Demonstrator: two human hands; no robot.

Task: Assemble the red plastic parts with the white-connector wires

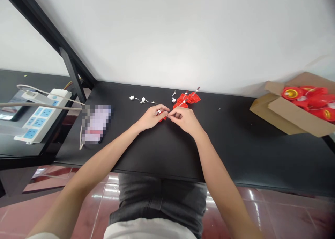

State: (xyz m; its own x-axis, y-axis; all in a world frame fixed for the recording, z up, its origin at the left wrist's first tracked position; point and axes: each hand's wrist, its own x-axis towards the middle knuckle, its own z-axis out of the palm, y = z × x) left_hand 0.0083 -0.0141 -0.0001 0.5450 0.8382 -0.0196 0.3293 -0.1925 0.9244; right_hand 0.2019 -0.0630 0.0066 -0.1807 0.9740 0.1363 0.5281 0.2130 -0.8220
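Observation:
Both my hands meet over the middle of the black table. My left hand is closed around a small red plastic piece with a white part on it. My right hand pinches the same piece from the right side with its fingertips. Just behind my hands lies a small heap of red plastic pieces with thin white wires and plugs. To the left of the heap, white connectors on a wire rest loose on the table.
An open cardboard box with red and yellow round items stands at the right. A phone lies at the left of the table. A white power strip sits on a neighbouring surface beyond a black frame post. A tiny screw lies right of the heap.

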